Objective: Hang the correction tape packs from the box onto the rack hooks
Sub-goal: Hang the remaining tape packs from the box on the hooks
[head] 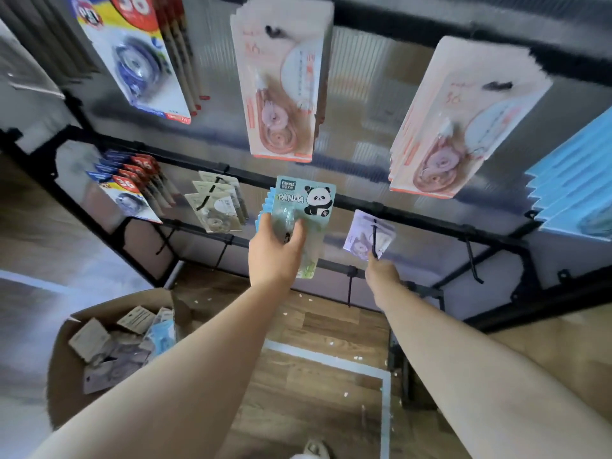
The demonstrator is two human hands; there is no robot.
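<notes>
We read "PANDA" in outlined letters on the teal pack (303,207) held up in the left hand (273,251), beside a drawn panda. A small brand tag at that pack's top left corner is too fine to make out. A large white "36" on red stands on the blue-and-yellow packs (132,54) hanging at upper left, and again on the same sort of packs (127,190) on the lower left hook. A handwritten-style "36" shows on the pink packs (463,120) at upper right; the pink packs (281,84) at top centre carry similar marks, blurred. Print on the other packs we cannot read.
</notes>
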